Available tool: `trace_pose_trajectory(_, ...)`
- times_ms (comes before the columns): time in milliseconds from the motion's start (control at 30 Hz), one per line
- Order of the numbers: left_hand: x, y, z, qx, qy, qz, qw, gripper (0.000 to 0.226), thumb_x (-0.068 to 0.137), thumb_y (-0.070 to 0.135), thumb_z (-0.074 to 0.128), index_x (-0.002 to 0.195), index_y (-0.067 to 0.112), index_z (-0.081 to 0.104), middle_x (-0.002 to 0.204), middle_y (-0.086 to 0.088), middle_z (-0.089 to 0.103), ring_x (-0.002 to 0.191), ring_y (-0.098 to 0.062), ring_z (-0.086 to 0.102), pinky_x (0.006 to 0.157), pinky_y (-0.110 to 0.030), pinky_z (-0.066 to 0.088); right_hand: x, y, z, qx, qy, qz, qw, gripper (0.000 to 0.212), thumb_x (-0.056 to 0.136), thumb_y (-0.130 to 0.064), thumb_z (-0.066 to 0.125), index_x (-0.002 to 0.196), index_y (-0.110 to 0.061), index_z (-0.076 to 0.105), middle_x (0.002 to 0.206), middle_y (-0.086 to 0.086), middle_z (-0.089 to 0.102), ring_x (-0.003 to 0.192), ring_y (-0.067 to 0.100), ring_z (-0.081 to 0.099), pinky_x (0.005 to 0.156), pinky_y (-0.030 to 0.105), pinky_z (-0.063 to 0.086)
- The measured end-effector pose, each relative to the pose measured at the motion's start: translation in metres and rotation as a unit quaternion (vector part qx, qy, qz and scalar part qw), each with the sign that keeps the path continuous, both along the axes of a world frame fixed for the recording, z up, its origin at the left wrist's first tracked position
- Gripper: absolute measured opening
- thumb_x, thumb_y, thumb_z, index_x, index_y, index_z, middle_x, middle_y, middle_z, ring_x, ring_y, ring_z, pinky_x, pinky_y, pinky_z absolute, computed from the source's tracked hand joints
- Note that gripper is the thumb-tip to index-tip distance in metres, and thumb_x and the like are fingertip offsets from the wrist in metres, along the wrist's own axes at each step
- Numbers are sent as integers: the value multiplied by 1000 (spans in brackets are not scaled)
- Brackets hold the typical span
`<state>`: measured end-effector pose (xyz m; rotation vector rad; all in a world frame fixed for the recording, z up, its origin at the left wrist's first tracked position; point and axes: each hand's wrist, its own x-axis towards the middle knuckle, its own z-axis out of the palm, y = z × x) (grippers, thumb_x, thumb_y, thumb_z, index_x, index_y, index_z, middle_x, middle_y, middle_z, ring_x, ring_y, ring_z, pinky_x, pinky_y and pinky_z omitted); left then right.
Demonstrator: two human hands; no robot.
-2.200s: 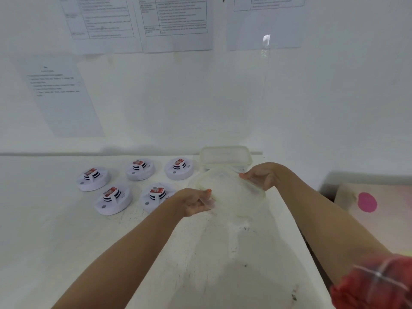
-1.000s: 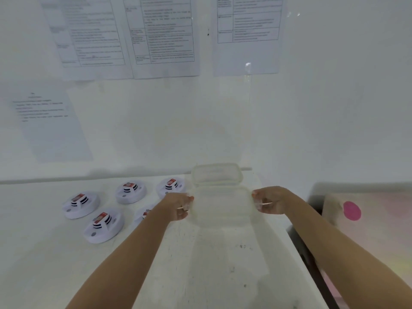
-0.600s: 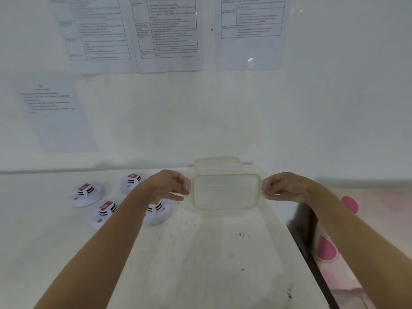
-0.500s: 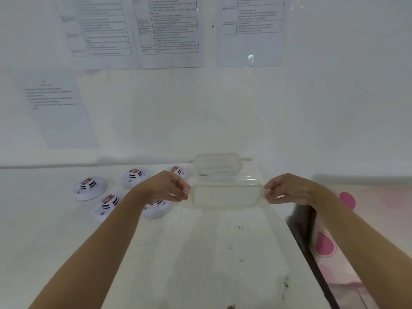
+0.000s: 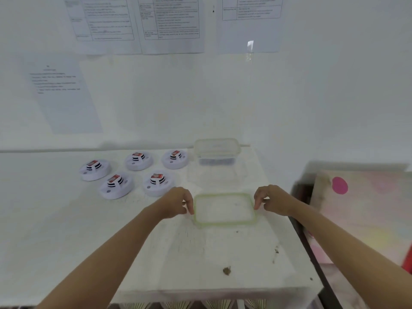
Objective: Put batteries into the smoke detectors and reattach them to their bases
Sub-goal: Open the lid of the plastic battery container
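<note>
While the lid (image 5: pixel 224 209) lies flat on the worktop (image 5: pixel 200 253), near the right edge and about midway back, both hands sit at its short ends. Lid clear, green rim, rectangular, rounded corners. Left hand (image 5: pixel 176 205) at the lid's left end, knuckles up, fingers curled downward, tips at the rim. Right hand (image 5: pixel 273 201) at the right end, same pose, fingertips (image 5: pixel 255 206) meeting the rim near the far right corner. Whether either hand grips the lid or merely touches it cannot be told. Both forearms bare, reaching in from the near edge. Tub (image 5: pixel 216 152) stands at the far right corner against the wall, clear, lidless; a low dark layer shows through its side, contents not readable. Five detectors left of the tub, toward the far edge: three in a back row (image 5: pixel 94 169) (image 5: pixel 139 160) (image 5: pixel 175 159), two in front (image 5: pixel 116 186) (image 5: pixel 157 182). Each is a white round disc with a red-topped block, striped black and white, standing up at centre. Nearest front one lies just beside the left hand, apart from it. Small brown speck (image 5: pixel 226 270) near the worktop's near edge. Printed sheets (image 5: pixel 171 23) taped on the wall. Pale board (image 5: pixel 361 208) with a pink dot stands off the right edge.
</note>
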<state>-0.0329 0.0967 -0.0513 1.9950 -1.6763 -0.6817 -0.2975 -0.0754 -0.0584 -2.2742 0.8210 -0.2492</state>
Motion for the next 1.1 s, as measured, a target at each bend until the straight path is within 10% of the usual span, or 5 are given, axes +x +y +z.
trace_pose_trajectory(133, -4, 0, -2, -40, -16, 74, 996, 30, 78, -11, 52, 88, 7, 73, 92, 2, 59, 88, -12, 54, 71, -9, 39, 0, 1, 2, -3, -25, -34, 999, 63, 68, 21, 43, 61, -37, 68, 86, -11, 64, 80, -5, 60, 82, 18, 41)
trace_pose_trajectory(267, -8, -8, 0, 19, 144, 265, 953, 13, 84, 13, 67, 85, 9, 55, 83, -6, 51, 71, -20, 53, 62, -22, 47, 4, 0, 10, 148, -52, -198, 967, 17, 80, 7, 60, 93, 0, 65, 82, 11, 60, 64, 16, 54, 60, 24, 46)
trace_pose_trajectory(400, -17, -11, -1, 74, 180, 276, 941, 39, 82, 7, 70, 54, 8, 42, 56, -8, 46, 47, -16, 48, 46, -21, 49, 14, 10, 13, 207, 3, -234, 950, 13, 77, -1, 71, 82, 1, 60, 65, 11, 56, 53, 20, 56, 49, 25, 53)
trace_pose_trajectory(700, -17, -26, -5, 53, 169, 300, 937, 30, 82, -3, 66, 60, 6, 48, 62, -11, 55, 54, -19, 58, 45, -23, 52, 28, 5, 3, 198, -28, -261, 944, 25, 70, 12, 69, 63, -4, 52, 61, 11, 54, 50, 22, 54, 48, 29, 53)
trace_pose_trajectory(1100, 20, -73, 41, -49, 276, 368, 887, 25, 90, 13, 57, 67, 9, 46, 66, -9, 47, 54, -17, 43, 51, -23, 37, 47, -52, 46, 233, -85, -280, 927, 23, 86, -10, 62, 103, 6, 58, 71, 11, 54, 55, 19, 51, 49, 22, 49)
